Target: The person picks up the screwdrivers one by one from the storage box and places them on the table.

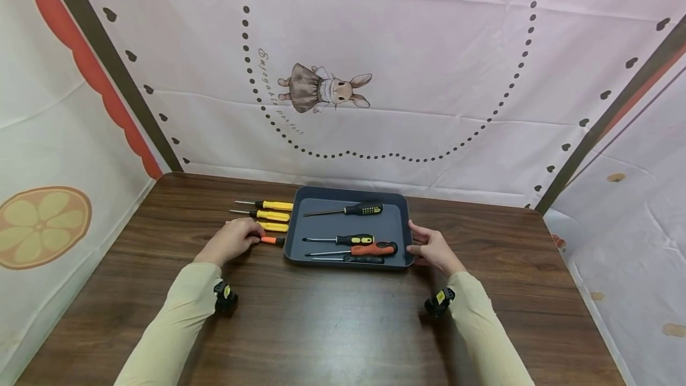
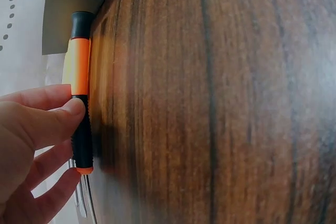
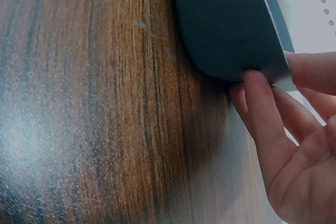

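Note:
My left hand (image 1: 230,240) pinches an orange and black screwdriver (image 2: 80,66) by its handle, thumb on top, just left of the tray. The handle lies along the table with its butt end close to the tray wall. My right hand (image 1: 433,250) grips the dark grey tray (image 1: 402,225) at its right end, near the front corner. Inside lie a black screwdriver with yellow dots (image 1: 366,209), a black and yellow screwdriver (image 1: 355,239), a red-orange and black screwdriver (image 1: 377,249) and a slim black screwdriver (image 1: 364,260), tips to the left.
Beyond the left hand, three yellow-handled screwdrivers lie in a row, the far one (image 1: 277,205), the middle one (image 1: 273,216) and the near one (image 1: 274,227), partly behind the fingers. Printed cloth (image 1: 429,76) walls the back and sides of the brown wooden table (image 1: 332,326).

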`<control>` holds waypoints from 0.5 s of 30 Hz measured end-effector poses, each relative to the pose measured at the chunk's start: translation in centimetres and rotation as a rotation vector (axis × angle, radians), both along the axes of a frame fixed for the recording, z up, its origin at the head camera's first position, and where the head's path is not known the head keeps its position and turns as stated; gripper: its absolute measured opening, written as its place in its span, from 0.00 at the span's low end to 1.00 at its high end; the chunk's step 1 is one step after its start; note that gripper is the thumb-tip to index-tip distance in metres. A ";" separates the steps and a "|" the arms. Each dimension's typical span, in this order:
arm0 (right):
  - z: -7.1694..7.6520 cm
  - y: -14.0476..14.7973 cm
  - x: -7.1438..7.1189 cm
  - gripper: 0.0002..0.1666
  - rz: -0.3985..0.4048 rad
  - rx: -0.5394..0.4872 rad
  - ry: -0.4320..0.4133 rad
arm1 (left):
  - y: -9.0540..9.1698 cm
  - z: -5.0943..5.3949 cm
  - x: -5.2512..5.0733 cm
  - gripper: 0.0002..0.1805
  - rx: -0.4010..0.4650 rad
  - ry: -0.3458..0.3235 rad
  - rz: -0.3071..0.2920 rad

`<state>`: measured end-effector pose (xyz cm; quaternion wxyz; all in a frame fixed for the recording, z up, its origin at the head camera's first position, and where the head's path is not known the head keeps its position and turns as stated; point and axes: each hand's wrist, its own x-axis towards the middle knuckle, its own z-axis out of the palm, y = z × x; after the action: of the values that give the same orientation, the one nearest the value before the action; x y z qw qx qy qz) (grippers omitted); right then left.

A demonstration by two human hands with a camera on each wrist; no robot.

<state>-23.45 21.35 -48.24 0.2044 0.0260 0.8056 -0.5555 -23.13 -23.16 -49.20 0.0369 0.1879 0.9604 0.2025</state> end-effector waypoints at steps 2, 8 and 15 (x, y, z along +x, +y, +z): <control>0.0 0.0 0.0 0.40 0.001 -0.001 0.001 | 0.1 -0.1 0.0 0.05 -0.005 -0.009 0.006; -0.2 0.0 -0.1 0.40 0.000 -0.002 0.005 | 0.5 0.2 0.1 0.06 -0.030 -0.029 0.012; -0.2 0.0 -0.1 0.39 -0.007 0.005 0.000 | 0.5 0.5 0.1 0.07 -0.039 -0.059 0.029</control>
<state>-23.54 21.40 -48.42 0.2024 0.0296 0.8068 -0.5543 -23.06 -22.64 -48.75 0.0661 0.1671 0.9653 0.1897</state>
